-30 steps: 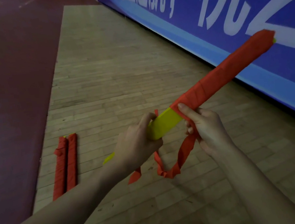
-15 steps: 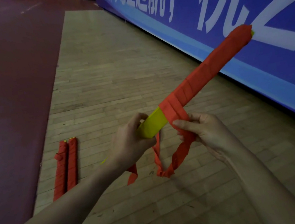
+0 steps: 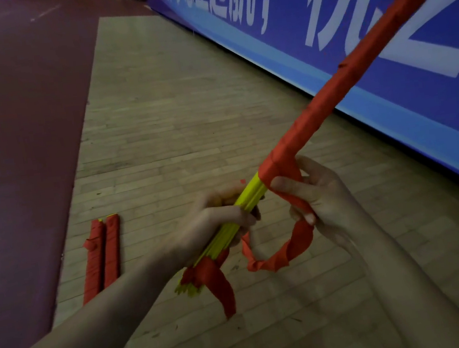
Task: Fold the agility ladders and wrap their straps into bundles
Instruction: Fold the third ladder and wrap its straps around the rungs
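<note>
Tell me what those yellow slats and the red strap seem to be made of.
The yellow slats: probably hard plastic, smooth with a slight sheen; they run straight with crisp thin edges in the stack. The red strap: looks like woven fabric webbing, matte; it droops in a loop, twists and creases where wound. The weave itself is too blurred to confirm.

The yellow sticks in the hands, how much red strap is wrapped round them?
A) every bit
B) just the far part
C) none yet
B: the red strap covers the far part down to the right hand, and the yellow sticks are bare by the left hand.
</note>
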